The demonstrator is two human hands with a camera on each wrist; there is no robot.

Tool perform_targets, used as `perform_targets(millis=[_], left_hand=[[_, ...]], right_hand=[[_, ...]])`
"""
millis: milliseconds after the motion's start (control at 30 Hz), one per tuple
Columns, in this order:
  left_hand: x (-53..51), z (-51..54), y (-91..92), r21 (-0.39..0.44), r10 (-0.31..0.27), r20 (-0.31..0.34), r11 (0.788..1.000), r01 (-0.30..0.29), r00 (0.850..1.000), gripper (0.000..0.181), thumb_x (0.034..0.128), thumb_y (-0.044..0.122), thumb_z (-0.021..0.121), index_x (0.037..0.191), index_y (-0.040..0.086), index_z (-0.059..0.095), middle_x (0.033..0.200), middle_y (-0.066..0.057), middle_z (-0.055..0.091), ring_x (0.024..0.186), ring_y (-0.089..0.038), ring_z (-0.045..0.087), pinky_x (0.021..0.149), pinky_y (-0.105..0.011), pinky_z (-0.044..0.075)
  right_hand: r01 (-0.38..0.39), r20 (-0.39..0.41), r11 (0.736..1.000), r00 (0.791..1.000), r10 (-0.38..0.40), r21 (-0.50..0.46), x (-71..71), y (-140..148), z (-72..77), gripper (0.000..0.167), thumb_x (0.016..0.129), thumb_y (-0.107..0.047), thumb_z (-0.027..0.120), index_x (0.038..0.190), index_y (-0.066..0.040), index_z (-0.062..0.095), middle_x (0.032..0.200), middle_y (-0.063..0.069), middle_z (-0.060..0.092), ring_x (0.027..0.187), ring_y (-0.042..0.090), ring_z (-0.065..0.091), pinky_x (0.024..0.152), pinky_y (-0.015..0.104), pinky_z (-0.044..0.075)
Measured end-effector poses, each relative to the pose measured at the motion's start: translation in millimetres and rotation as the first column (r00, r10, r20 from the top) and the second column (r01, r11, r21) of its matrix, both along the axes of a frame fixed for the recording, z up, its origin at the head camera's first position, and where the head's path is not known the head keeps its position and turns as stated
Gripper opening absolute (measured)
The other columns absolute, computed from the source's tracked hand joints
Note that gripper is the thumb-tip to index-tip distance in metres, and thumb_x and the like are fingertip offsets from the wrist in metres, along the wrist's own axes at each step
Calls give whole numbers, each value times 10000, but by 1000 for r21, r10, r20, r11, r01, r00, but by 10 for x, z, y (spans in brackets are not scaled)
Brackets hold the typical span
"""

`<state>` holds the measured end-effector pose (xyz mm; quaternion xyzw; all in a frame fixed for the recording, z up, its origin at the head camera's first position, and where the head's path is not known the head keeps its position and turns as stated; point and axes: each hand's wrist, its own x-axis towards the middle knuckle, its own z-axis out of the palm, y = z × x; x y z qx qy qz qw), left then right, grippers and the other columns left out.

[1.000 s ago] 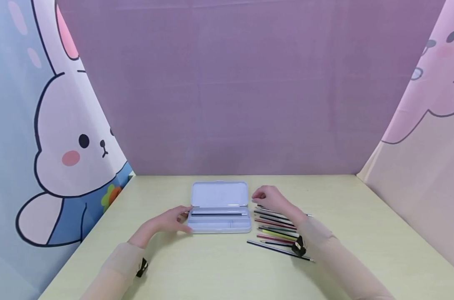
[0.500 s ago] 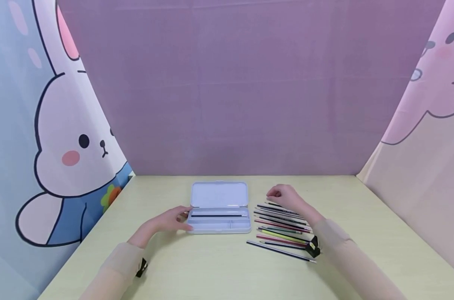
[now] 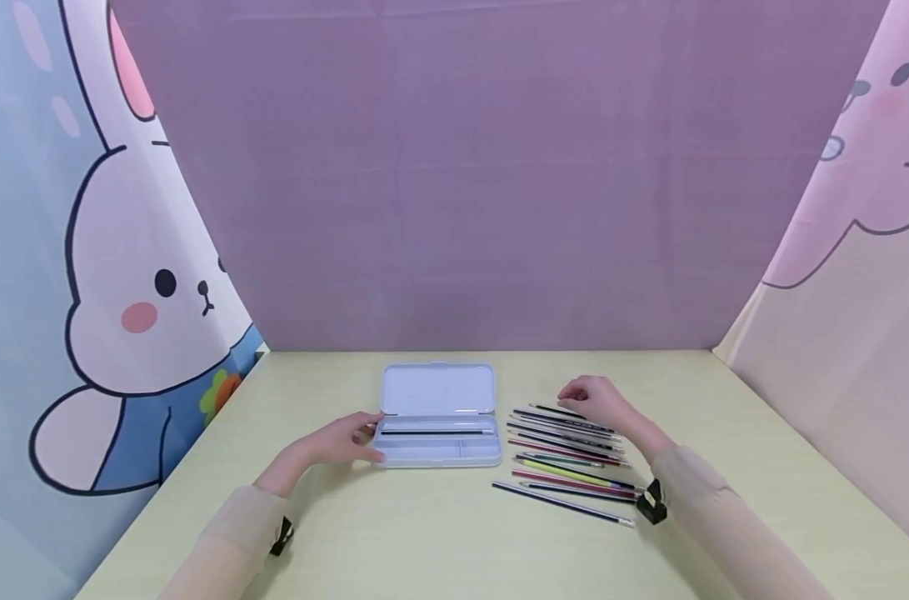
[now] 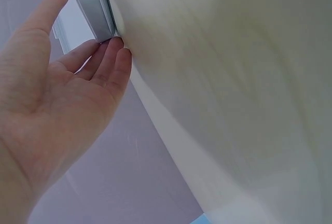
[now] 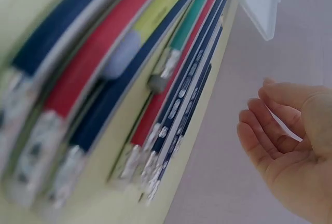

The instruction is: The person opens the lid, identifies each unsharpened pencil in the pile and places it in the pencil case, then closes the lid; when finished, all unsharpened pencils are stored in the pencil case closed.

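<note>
Before you stretches a pale yellow table, with a plain purple backdrop behind it and a rabbit-printed panel off beyond your left arm. Your left hand grasps the near-left end of the pencil case, thumb on the side closer to you and fingertips around the far side. Just to the right of that hand, the case stands open, its lid laid back away from you; one dark pencil lies lengthwise in the far compartment. Your right hand is released: its fingers are loosely bent, with a gap between thumb and fingertips, and nothing shows in its grip. It hovers by the farthest of the loose pencils; the right wrist view shows it apart from them. From there the row runs toward you, below that hand, in dark blue, red, green and yellow. The one nearest you lies at a slant.
</note>
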<state>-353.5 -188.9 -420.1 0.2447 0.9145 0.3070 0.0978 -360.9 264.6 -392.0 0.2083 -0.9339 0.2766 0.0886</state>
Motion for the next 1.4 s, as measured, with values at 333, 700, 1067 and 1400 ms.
perform_targets(millis=[333, 700, 1067, 1400], left_hand=[[12, 10, -6, 1, -1, 3, 1000, 1, 1000, 779, 793, 346, 743, 1387, -22, 398, 1321, -192, 497, 1158, -333, 511, 980, -474, 439], [11, 15, -2, -3, 2, 6, 1000, -2, 1000, 776, 786, 340, 751, 1381, -19, 407, 1306, -186, 508, 1146, -326, 515, 978, -480, 439], [-8, 0, -9, 0, 14, 0, 1000, -14, 1000, 763, 780, 323, 759, 1376, -11, 420, 1301, -178, 515, 1142, -321, 522, 971, -469, 448], [-1, -2, -6, -1, 5, -4, 1000, -5, 1000, 779, 780, 334, 757, 1379, -23, 410, 1303, -193, 509, 1139, -330, 524, 965, -465, 454]], right_hand=[[-8, -25, 999, 1000, 9, 44, 35, 201, -80, 127, 863, -103, 650, 910, 2, 702, 836, 76, 689, 735, 160, 623, 665, 303, 526], [-4, -12, 998, 1000, 5, 63, 125, 402, -183, 138, 859, -128, 661, 902, -5, 708, 817, 50, 685, 721, 115, 603, 648, 245, 511], [24, -24, 997, 999, -23, 80, 187, 448, -223, 121, 860, -117, 660, 888, -12, 715, 796, 36, 668, 716, 121, 591, 642, 258, 505], [44, -42, 990, 998, -39, 136, 156, 453, -294, 99, 855, -85, 656, 876, -12, 719, 757, 14, 635, 696, 119, 574, 645, 280, 508]])
